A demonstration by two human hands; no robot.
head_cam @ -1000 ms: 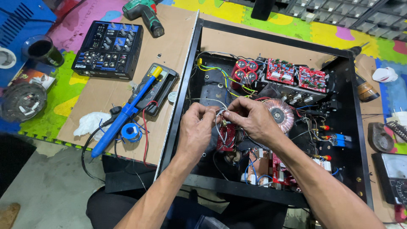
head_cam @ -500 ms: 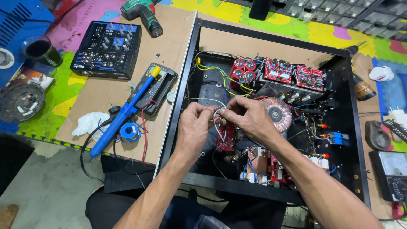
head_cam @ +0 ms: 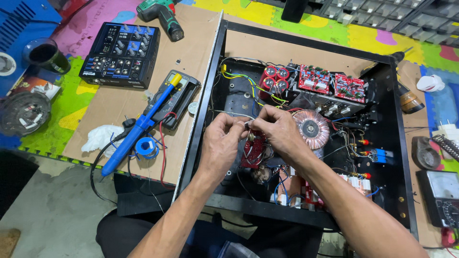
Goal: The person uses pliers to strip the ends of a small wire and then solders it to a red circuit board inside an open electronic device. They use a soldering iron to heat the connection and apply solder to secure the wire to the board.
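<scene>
Your left hand [head_cam: 221, 143] and right hand [head_cam: 275, 131] meet over the open black chassis [head_cam: 406, 191], fingertips pinched shut on a thin wire [head_cam: 248, 123] between them. Wire sits just above the red circuit board [head_cam: 251, 150], left of the toroidal transformer [head_cam: 311, 128].

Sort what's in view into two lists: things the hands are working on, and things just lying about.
In hand:
- left hand and right hand, pinching a thin wire between them
- open black chassis
- small red board under the fingers
- copper toroidal transformer beside the right hand

Lying about:
- blue desoldering pump
- multimeter
- audio mixer
- green cordless drill
- solder spool
</scene>
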